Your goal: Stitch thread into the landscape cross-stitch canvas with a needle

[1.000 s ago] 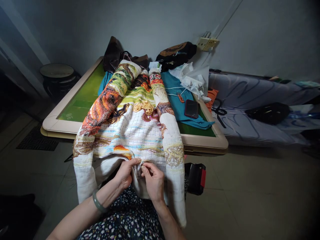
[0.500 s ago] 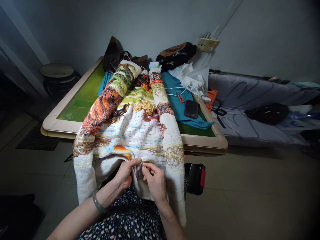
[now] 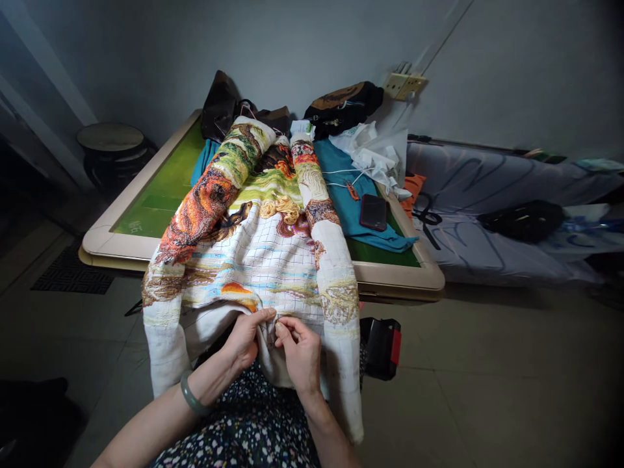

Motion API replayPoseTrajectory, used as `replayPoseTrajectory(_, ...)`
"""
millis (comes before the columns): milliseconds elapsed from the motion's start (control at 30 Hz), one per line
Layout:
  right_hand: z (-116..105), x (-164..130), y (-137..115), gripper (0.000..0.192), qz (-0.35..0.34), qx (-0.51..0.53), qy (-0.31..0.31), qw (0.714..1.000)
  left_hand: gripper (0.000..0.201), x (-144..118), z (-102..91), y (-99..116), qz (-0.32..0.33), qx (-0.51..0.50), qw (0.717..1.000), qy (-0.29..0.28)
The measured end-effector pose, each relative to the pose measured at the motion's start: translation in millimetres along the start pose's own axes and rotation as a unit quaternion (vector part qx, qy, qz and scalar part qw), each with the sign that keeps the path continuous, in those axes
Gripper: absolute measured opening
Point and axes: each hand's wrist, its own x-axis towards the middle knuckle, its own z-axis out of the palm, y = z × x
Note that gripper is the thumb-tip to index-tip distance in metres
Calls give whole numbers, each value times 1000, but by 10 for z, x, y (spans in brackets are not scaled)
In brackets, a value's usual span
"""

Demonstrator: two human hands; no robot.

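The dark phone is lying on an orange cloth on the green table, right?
Not quite. In the head view the dark rectangular phone lies on a teal blue cloth, not an orange one. That cloth is spread on the green-topped table.

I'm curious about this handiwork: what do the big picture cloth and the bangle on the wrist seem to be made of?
The cloth looks like woven white canvas printed with a grid, partly filled with matte colored thread stitches; both hands pinch its near edge. The bangle is smooth, grey-green and slightly glossy, perhaps jade or glass; the look leaves it open.
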Motion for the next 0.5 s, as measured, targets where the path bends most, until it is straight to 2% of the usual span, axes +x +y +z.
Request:
replayPoseTrajectory(233, -20, -6, -76, 18, 20, 12, -20, 1000, 20, -13, 14, 0, 3, 3, 1000, 27)
replayPoseTrajectory(500, -35, 20, -96, 19, 44, 21, -33, 998, 22, -7, 16, -4, 3, -2, 1000, 21)
